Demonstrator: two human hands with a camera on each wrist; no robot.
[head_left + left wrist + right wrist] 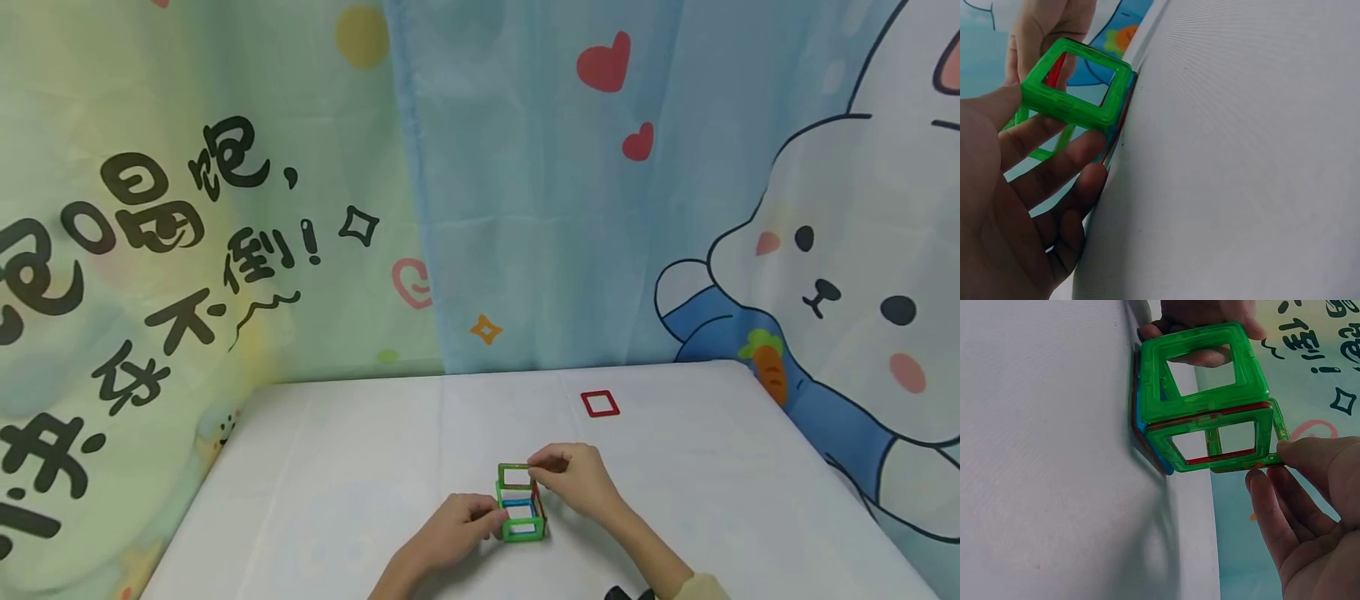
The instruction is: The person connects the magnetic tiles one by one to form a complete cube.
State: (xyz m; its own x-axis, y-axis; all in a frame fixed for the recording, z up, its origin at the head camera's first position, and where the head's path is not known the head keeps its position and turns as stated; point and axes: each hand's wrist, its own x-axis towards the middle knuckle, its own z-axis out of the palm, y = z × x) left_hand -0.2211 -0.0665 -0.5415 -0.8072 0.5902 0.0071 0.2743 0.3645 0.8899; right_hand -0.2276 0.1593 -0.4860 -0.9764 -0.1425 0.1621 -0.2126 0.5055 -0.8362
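A small open box of translucent magnetic tiles (pixel 522 536) stands on the white table, with a green front, blue at its base and red along the right side. Around its left side my left hand (pixel 453 533) curls, thumb and fingers gripping the front green tile (pixel 1066 107). At the far top edge, my right hand (pixel 573 479) pinches the corner of a green square tile (pixel 516 487) that stands up at the back. Seen from the right wrist, that tile touches the box, partly hidden behind the side tile (pixel 1210 419).
A lone red square tile (pixel 605 414) lies flat toward the back of the white table (pixel 337 467). Something black (pixel 618 593) shows at the bottom edge near the right sleeve (pixel 701 587). A printed curtain (pixel 510 250) hangs behind the table.
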